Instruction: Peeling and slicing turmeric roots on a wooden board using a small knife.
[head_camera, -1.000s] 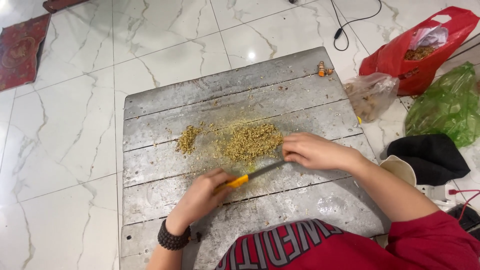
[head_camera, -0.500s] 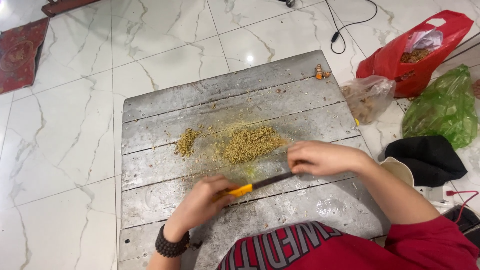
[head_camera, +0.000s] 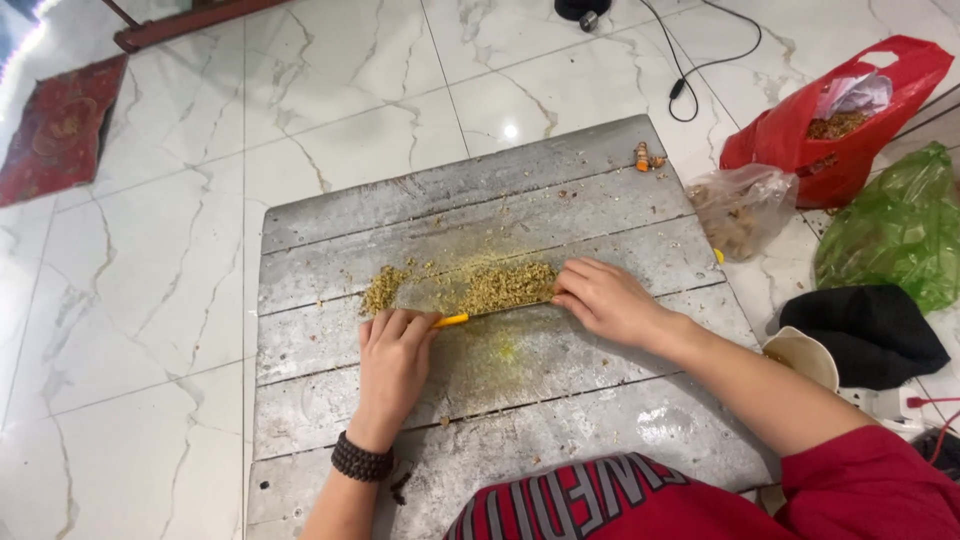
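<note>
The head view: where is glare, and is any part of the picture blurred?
Head view: a small bright glare spot on the marble floor beyond the wooden board; light is even, shadows soft; left hand, right hand and the chopped pile look sharp.

A grey, weathered wooden board (head_camera: 560, 410) made of long planks lies flat on a white marble-patterned tiled floor (head_camera: 150, 300). On the board's middle planks lies a heap of finely chopped yellow-green matter (head_camera: 500, 285), with a smaller clump (head_camera: 382, 290) just to its left and a yellow stain (head_camera: 505, 350) below. Two small orange pieces (head_camera: 647, 157) sit at the board's far right corner. On the floor beside the board's right edge lie a clear plastic bag (head_camera: 745, 205), a red bag (head_camera: 835, 125), a green bag (head_camera: 895, 225), a black cloth (head_camera: 865, 335) and a black cable (head_camera: 700, 60). A red patterned mat (head_camera: 60, 130) lies far left.
</note>
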